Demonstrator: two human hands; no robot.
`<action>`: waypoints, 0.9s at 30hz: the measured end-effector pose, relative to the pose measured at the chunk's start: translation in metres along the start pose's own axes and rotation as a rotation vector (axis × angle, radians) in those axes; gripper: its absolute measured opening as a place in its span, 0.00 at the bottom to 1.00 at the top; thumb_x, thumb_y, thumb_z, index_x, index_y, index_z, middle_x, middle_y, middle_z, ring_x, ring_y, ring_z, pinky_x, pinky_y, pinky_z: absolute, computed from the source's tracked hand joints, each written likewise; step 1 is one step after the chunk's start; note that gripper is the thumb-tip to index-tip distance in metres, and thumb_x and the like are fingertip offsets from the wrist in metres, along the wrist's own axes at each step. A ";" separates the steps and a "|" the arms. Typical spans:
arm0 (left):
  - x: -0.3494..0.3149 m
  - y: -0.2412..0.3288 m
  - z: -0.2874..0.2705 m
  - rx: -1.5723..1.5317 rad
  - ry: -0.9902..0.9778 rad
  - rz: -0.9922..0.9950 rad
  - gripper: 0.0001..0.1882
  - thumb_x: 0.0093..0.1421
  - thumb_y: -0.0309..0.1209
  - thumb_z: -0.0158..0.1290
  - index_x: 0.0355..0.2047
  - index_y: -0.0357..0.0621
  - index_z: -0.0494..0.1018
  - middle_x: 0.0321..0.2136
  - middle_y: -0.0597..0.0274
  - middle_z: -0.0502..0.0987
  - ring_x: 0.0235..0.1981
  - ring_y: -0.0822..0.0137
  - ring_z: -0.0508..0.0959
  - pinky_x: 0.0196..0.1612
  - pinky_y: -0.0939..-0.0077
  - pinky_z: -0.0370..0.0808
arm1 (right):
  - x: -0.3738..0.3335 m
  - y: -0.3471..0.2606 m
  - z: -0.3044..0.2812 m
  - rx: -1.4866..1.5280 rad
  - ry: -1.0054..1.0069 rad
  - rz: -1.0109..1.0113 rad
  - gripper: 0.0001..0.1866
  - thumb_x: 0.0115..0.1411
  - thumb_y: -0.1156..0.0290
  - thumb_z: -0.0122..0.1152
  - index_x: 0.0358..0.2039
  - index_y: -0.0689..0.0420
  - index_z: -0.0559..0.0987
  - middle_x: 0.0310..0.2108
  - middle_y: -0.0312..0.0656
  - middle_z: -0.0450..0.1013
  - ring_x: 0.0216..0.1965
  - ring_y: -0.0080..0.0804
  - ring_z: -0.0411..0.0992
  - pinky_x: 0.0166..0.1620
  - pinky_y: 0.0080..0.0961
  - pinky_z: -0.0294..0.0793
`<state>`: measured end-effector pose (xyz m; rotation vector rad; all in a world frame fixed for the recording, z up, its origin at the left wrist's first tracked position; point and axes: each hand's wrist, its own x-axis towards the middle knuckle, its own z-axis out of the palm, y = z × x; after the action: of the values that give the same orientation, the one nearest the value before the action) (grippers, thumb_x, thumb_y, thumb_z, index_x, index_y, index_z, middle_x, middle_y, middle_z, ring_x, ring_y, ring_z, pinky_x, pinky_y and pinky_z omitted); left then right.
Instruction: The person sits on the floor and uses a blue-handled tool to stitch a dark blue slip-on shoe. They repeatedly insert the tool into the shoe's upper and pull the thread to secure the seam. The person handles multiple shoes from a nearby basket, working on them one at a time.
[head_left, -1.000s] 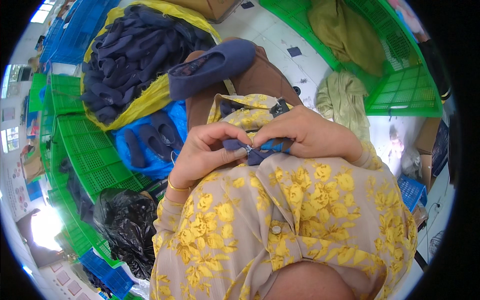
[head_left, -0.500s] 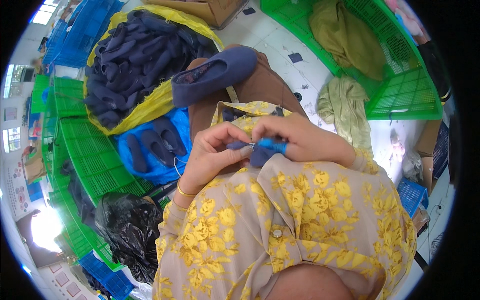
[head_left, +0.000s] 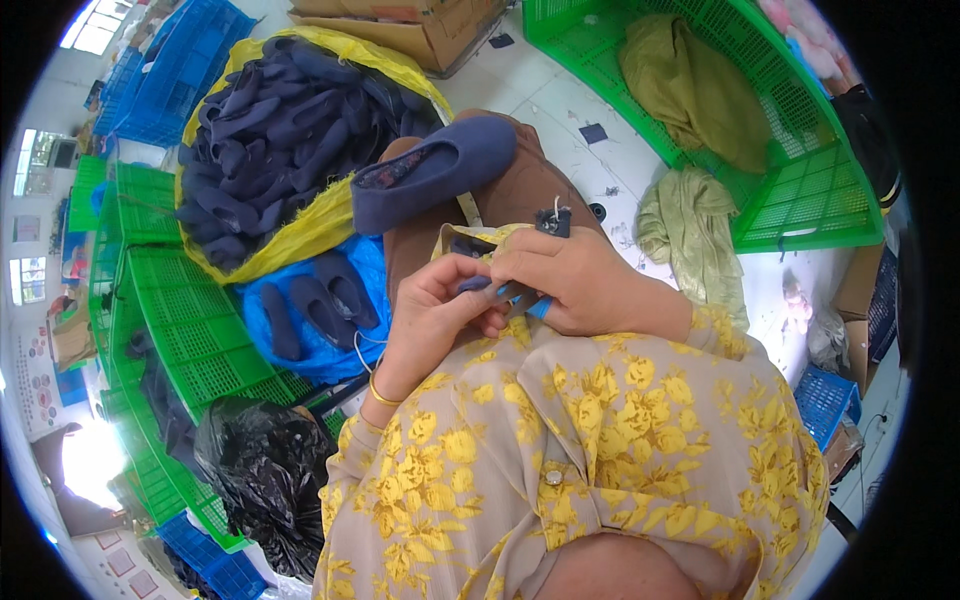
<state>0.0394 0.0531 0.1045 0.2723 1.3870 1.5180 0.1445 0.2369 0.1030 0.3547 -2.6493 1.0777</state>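
Note:
Close together over my lap, both hands are closed. My left hand [head_left: 430, 315], with a gold bangle, pinches a small navy cloth piece [head_left: 474, 285], mostly hidden by the fingers. Against it presses my right hand [head_left: 585, 275], its fingers bent in; what lies in its grip is hidden. Bright blue wrap [head_left: 540, 307] shows at the right fingers, and a small dark square [head_left: 553, 221] with white thread stands above the knuckles. One navy slip-on shoe [head_left: 480, 150] lies across my brown-trousered knees, beyond the hands.
A yellow sack [head_left: 300, 235] heaped with navy shoes stands at far left. Several more shoes lie on blue plastic [head_left: 262, 345] nearer me. Green crates [head_left: 190, 320] line the left, beside a black bag [head_left: 262, 470]. Another green crate [head_left: 800, 215] holds olive cloth [head_left: 690, 90] at far right.
My right hand has turned over and closed nearer the left, covering the navy cloth and most of the blue wrap. The dark square now stands up more plainly. My view has shifted slightly.

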 end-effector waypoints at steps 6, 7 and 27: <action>0.005 -0.006 -0.005 -0.053 -0.072 -0.002 0.08 0.63 0.21 0.51 0.42 0.36 0.73 0.30 0.60 0.79 0.26 0.75 0.80 0.28 0.83 0.77 | 0.000 0.000 0.004 -0.115 0.025 -0.055 0.22 0.40 0.78 0.63 0.38 0.52 0.71 0.36 0.36 0.68 0.29 0.43 0.73 0.28 0.36 0.73; 0.005 -0.008 -0.004 -0.037 -0.066 -0.002 0.08 0.63 0.21 0.50 0.43 0.37 0.73 0.29 0.61 0.79 0.26 0.75 0.79 0.28 0.83 0.77 | 0.000 0.000 0.007 -0.103 0.035 -0.084 0.22 0.40 0.78 0.63 0.38 0.52 0.71 0.36 0.36 0.68 0.30 0.42 0.73 0.29 0.36 0.73; 0.009 -0.010 -0.001 0.079 -0.019 -0.047 0.09 0.64 0.24 0.52 0.44 0.35 0.72 0.29 0.60 0.80 0.25 0.77 0.78 0.29 0.85 0.76 | -0.009 0.011 0.011 0.022 0.077 0.061 0.17 0.46 0.79 0.59 0.40 0.53 0.76 0.37 0.37 0.73 0.33 0.41 0.75 0.33 0.31 0.74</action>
<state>0.0399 0.0579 0.0918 0.3002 1.4303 1.4209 0.1482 0.2376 0.0852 0.2328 -2.5978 1.1170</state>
